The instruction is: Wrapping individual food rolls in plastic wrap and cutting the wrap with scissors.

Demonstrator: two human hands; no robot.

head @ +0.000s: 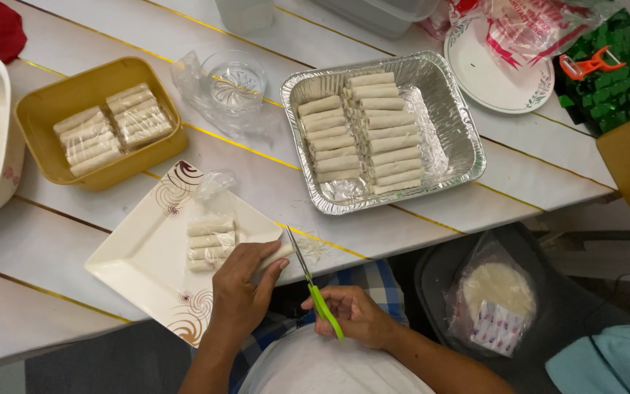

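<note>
Left hand (238, 288) closed around one pale rolled spring roll (277, 255), gripping it at the near edge of the bench (52, 248); roll's long axis runs roughly along that edge, free end pointing right toward the blades. Right hand (355, 315) closed through the handles of green-handled metal scissors (313, 288); blades point away from the person, tilted slightly left, tips just beside the roll's right end. Cannot tell if blades touch it. Left hand sits over the near right corner of a cream square plate with brown swirls (140, 255), which holds four more rolls side by side. Further back: yellow plastic tub of rolls (45, 102) toward the left edge, foil tray of stacked rolls (446, 73) mid-bench.
</note>
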